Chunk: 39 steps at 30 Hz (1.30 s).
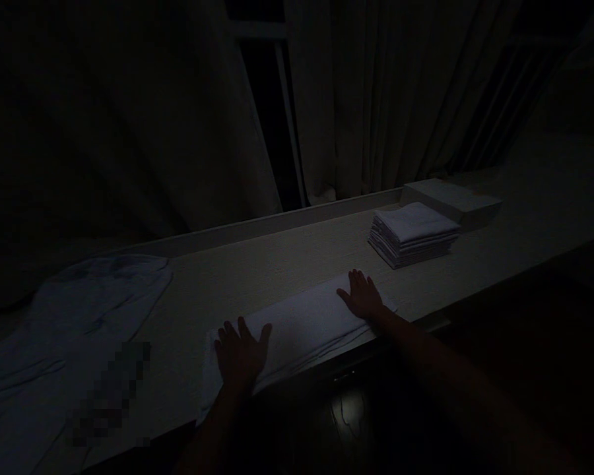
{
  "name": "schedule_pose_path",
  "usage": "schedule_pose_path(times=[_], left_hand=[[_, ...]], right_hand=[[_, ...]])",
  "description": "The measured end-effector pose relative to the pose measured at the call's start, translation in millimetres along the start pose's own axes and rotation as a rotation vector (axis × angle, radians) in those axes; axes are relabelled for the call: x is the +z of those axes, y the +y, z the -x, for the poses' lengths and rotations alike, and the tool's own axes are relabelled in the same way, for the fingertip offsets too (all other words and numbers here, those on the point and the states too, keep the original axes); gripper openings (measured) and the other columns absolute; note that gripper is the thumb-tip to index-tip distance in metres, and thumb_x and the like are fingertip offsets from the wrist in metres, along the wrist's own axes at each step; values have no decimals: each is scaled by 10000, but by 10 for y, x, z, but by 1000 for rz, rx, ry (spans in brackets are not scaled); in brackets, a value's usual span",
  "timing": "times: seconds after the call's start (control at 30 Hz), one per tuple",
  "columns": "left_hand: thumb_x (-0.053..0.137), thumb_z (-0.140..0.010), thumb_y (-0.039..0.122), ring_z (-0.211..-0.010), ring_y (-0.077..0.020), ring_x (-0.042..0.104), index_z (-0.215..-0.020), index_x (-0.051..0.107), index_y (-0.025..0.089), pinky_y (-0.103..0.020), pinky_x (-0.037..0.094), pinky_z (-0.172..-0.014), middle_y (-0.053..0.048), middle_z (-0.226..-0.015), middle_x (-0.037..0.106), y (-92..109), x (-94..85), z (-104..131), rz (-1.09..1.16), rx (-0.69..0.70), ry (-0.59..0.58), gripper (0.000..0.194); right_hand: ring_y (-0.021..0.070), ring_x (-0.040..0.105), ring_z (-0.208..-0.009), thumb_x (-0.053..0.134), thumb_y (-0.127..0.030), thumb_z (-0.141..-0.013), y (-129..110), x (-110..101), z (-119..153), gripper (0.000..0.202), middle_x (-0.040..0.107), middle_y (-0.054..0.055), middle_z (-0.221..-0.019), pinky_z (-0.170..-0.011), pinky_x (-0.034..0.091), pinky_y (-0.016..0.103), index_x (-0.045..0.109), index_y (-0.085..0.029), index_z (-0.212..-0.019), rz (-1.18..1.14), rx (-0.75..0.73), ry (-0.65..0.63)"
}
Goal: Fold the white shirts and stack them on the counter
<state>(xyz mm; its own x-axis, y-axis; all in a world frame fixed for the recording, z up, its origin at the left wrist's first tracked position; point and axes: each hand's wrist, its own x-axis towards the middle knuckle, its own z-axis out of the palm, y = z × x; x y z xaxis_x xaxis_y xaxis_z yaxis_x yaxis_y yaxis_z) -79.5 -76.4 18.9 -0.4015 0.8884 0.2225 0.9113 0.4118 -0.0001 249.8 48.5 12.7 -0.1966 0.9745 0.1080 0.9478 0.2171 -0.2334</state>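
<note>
A white cloth (301, 330), folded into a long strip, lies along the near edge of the counter. Flat on its left end rests my left hand (240, 353), fingers spread. My right hand (361, 297) presses on the other end, also with its fingers apart. Several folded layers show along the cloth's near side. Beyond my right hand stands a neat stack of folded white cloths (416, 227). The room is very dark, so fine detail of the fabric is lost.
More white cloth (89, 303) lies loose and rumpled at the left of the counter (277, 257). A pale box-like block (450, 198) sits behind the stack. Long curtains (386, 99) hang along the back, with a dark gap between them. The counter's front edge runs close to me.
</note>
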Motion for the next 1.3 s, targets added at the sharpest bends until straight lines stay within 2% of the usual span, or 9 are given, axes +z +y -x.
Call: schedule_pose_path(times=[0.13,0.27,0.4,0.67,0.73,0.87,1.0,1.13,1.3], left_hand=[[233,-832,740,-1379,-447,314,-1443,304,-40,-564,211,-1100,-354,-1463,340,-289,-13,78,15,-86,1,993],[207,-859,706,-1368,-425,338,-1430,302,-65,-549,231,-1095,-350,-1444,372,-443,-28,166,9,-65,16,964],[223,-855,708,-1386,-436,302,-1424,312,-77,-557,224,-1100,-350,-1456,358,-433,-12,96,-2,-27,24,973],[219,-892,632,-1471,-387,107,-1442,307,-56,-573,106,-1154,-286,-1560,216,-339,-6,-271,8,65,85,886],[226,-910,595,-1483,-357,75,-1470,284,-11,-565,88,-1162,-248,-1581,194,-329,-38,-295,23,136,108,827],[262,-928,572,-1494,-319,58,-1500,297,168,-579,68,-1165,-132,-1608,205,-340,-87,-262,-15,313,118,701],[276,-929,586,-1492,-320,77,-1511,285,285,-590,101,-1158,-61,-1616,207,-368,-28,-213,-39,462,52,655],[267,-905,646,-1480,-368,95,-1529,211,341,-631,174,-1115,-38,-1624,180,-383,49,-190,-37,479,-53,697],[299,-874,684,-1457,-454,72,-1530,167,374,-706,164,-1060,-56,-1635,115,-398,40,-161,-79,425,-74,737]], right_hand=[[300,79,-1484,208,-682,-940,78,57,-9,873,179,183,-1594,-1181,33,464,200,-43,-1534,1,7,16],[299,81,-1484,208,-676,-942,56,92,4,871,184,183,-1594,-1181,17,461,206,-34,-1530,-17,-5,45],[288,84,-1485,196,-678,-940,44,102,20,864,192,170,-1595,-1183,23,453,212,-49,-1532,-13,4,62],[310,94,-1480,166,-680,-940,6,112,-70,880,186,192,-1591,-1178,17,465,218,-22,-1523,-17,68,90],[303,83,-1482,159,-681,-939,-9,94,-106,880,179,186,-1594,-1179,13,461,206,-27,-1526,-8,83,72],[294,76,-1484,128,-685,-938,-23,70,-150,882,170,175,-1599,-1180,17,457,187,-37,-1533,31,99,54],[294,117,-1478,119,-686,-939,-16,68,-158,882,208,174,-1589,-1180,49,452,222,-34,-1525,47,84,84],[295,137,-1475,120,-689,-938,-35,69,-152,887,225,178,-1583,-1182,51,454,233,-29,-1520,43,85,102],[290,111,-1482,109,-671,-948,-38,46,-126,860,199,167,-1591,-1186,42,461,229,-46,-1525,24,73,99]])
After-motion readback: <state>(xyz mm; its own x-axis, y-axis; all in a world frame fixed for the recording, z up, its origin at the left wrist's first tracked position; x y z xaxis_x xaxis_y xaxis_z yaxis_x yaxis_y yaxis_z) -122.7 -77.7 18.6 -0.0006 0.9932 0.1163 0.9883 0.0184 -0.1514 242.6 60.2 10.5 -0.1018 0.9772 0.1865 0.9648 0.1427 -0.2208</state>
